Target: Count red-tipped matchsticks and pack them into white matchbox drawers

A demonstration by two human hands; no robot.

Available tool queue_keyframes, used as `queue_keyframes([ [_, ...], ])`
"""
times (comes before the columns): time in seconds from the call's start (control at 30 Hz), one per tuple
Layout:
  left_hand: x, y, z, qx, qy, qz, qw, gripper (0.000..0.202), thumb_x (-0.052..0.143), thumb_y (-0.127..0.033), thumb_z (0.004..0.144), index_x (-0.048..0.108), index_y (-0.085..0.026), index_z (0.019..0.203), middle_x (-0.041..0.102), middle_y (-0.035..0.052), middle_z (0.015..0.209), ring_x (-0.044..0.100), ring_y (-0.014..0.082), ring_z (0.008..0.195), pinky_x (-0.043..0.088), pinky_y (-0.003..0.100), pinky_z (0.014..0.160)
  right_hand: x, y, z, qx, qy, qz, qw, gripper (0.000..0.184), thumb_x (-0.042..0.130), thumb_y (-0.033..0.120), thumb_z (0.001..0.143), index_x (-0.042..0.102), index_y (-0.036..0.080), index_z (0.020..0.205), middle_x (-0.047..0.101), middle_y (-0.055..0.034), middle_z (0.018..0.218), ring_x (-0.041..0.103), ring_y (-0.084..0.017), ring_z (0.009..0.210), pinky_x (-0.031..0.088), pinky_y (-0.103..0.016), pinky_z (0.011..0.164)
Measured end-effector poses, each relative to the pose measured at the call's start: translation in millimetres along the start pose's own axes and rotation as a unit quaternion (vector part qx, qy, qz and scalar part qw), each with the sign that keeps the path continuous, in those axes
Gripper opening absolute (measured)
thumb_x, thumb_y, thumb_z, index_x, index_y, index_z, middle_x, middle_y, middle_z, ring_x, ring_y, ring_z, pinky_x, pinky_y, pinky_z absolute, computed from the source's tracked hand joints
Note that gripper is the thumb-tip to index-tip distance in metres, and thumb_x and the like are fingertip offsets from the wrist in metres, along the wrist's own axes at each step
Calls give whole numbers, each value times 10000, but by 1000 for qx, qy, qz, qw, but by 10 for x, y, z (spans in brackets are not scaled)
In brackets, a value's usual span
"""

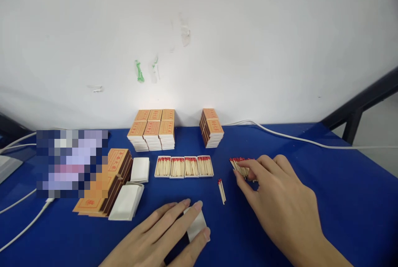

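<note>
My left hand (168,234) lies near the front edge of the blue table (311,167), fingers and thumb closed on a small white matchbox tray (196,223). My right hand (280,200) reaches forward to a loose pile of red-tipped matches (241,166), its fingertips pinching at several of them. A few separate matches (222,190) lie between the two hands. Behind them stands a row of several open trays filled with matches (184,166).
Stacked orange matchboxes (152,134) and a smaller stack (211,132) stand by the white wall. Orange sleeves (107,184) and white empty trays (127,200) lie at the left. White cables (295,136) cross the table's back and left side.
</note>
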State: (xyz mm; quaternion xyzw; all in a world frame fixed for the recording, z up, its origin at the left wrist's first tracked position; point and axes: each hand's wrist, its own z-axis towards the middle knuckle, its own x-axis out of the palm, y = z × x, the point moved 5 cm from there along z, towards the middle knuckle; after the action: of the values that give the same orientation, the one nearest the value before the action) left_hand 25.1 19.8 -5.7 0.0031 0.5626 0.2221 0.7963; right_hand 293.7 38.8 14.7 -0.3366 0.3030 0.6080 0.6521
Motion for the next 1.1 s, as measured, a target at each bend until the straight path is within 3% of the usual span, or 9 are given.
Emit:
queue_keyframes([
  [0.27, 7, 6, -1, -9, -3, -6, 1000, 499, 345, -284, 1278, 617, -308, 1696, 651, 92, 1697, 603, 277, 1594, 571, 409, 1245, 122, -34, 8, 3, 27, 54, 998, 423, 503, 409, 1188, 737, 237, 881, 703, -66, 831, 630, -257, 857, 395, -307, 512],
  [0.77, 26, 17, -8, -1, 0, 0, 1000, 514, 325, -271, 1278, 585, -296, 1721, 645, 100, 1704, 618, 278, 1583, 582, 406, 1237, 62, -29, -5, 46, 65, 106, 991, 356, 569, 405, 1124, 715, 264, 831, 702, -51, 797, 659, -270, 845, 409, -310, 500],
  [0.97, 32, -4, -2, -2, 1, 0, 1000, 518, 324, -241, 1273, 602, -314, 1704, 652, 93, 1698, 612, 280, 1588, 595, 420, 1221, 49, -9, -34, 93, 143, 176, 969, 253, 767, 441, 990, 738, 302, 781, 720, -5, 789, 696, -239, 745, 498, -311, 522],
  [1.1, 21, -35, -13, 5, 0, 4, 1000, 528, 306, -234, 1274, 608, -309, 1700, 650, 104, 1698, 635, 283, 1566, 608, 417, 1204, 50, 32, -58, 99, 170, 192, 962, 281, 765, 438, 988, 734, 308, 739, 730, 13, 773, 704, -214, 670, 498, -313, 522],
])
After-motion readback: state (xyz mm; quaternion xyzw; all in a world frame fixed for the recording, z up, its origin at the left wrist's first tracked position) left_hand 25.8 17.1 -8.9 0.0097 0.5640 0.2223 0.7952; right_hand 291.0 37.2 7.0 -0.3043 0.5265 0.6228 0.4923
